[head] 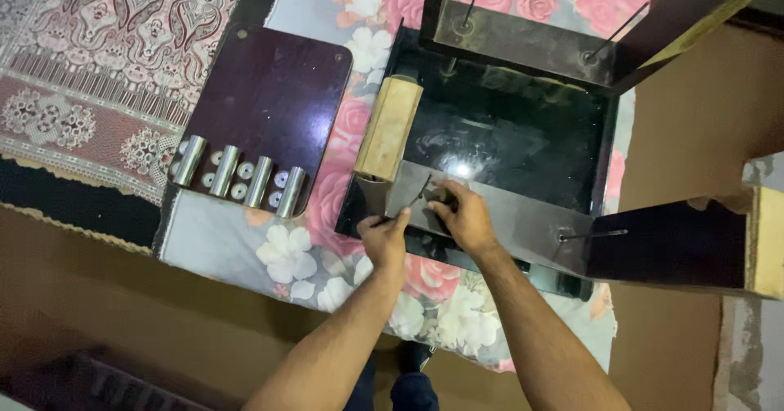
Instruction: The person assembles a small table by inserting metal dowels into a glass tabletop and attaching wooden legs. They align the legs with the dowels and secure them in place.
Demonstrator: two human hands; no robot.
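The dark shelf unit lies part-assembled on the floral sheet: panels already joined. Your left hand and right hand pinch a threaded rod at its near panel; four metal sleeves lie unused left of it.

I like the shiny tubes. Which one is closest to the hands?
The rightmost metal tube in the row of four, at the dark board's corner; the others lie farther left from the left hand.
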